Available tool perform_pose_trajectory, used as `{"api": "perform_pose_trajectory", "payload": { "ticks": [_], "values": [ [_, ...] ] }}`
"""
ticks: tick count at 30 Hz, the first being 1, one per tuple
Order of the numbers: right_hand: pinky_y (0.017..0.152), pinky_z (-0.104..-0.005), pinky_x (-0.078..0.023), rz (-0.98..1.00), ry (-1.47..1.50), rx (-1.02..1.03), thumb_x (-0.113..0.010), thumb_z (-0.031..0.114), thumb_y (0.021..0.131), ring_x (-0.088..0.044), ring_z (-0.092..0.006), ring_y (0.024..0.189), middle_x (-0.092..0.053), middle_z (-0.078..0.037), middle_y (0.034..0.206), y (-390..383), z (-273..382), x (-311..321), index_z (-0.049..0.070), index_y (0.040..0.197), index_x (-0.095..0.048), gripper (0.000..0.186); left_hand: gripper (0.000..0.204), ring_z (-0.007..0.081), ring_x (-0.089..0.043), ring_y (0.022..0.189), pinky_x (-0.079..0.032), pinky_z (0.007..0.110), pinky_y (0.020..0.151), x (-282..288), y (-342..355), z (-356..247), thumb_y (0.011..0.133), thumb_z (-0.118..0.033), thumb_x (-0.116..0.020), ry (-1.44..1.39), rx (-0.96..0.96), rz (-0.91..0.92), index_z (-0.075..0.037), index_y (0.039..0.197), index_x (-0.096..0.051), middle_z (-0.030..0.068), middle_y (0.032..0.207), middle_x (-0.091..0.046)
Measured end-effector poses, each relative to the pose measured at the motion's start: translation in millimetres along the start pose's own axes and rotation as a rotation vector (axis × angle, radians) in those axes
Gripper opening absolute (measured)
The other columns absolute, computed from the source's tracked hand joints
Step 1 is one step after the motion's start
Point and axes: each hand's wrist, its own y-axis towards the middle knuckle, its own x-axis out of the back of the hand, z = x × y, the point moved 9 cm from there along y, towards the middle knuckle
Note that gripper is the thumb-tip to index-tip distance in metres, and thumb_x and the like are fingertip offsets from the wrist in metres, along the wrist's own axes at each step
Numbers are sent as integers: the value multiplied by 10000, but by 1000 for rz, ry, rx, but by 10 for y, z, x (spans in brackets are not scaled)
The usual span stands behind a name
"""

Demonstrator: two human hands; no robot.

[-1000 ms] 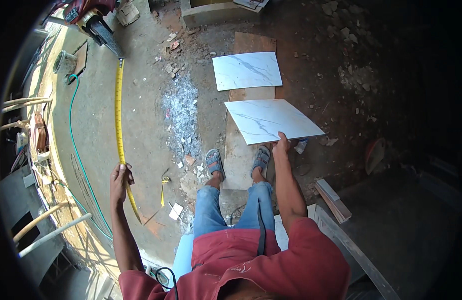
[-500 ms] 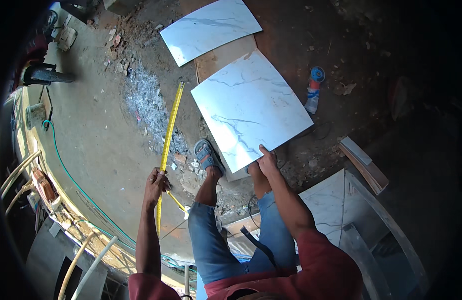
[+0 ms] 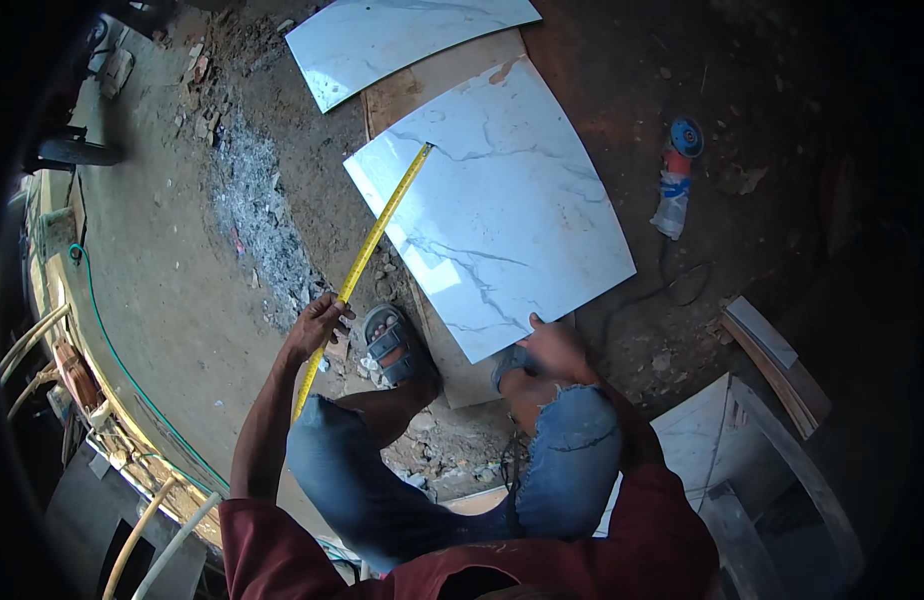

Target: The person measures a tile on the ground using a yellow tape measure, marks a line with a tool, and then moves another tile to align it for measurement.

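Note:
My left hand is closed around the yellow blade of a tape measure, which stretches up to the right, its hooked end over the large white marbled tile. That tile lies at my feet on a brown board. My right hand is at the tile's near right edge, thumb raised; motion blur hides whether its fingers grip anything. A second marbled tile rests farther up on the same board.
An angle grinder with its cord lies at the right. Tile offcuts and more tiles are lower right. At left are a motorbike wheel, a green hose and poles. Pale rubble streaks the dusty floor.
The held tile has come down onto the board and my right hand has loosened or shifted at its edge. The tape has swung rightward over the tile, and my body is lower, knees bent.

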Motion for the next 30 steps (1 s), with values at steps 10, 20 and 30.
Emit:
{"api": "perform_pose_trajectory", "payload": {
  "ticks": [10,20,30],
  "values": [
    [953,-413,-418,109,-170,-48,-458,193,933,-510,-270,1105,-508,-157,1191,828,202,-116,-36,1231,-393,382,228,81,-557,610,-430,229,497,-453,707,75,931,-272,-465,91,-74,93,-81,852,-559,-6,768,-596],
    [765,-338,-512,205,-696,-152,-501,194,908,-600,-227,907,-582,-196,1028,632,277,-390,-69,1100,-471,328,221,95,-546,529,-447,233,483,-293,779,132,927,-280,-480,96,-129,114,-78,854,-533,4,679,-569],
    [696,-316,-483,-92,-1363,1168,-580,75,775,-598,-228,745,-573,-147,1086,142,2533,-1762,27,1147,-535,379,240,96,-530,517,-418,237,469,101,1140,-608,908,-291,-514,245,-193,-30,-74,842,-590,-4,637,-567]
  ]
}}
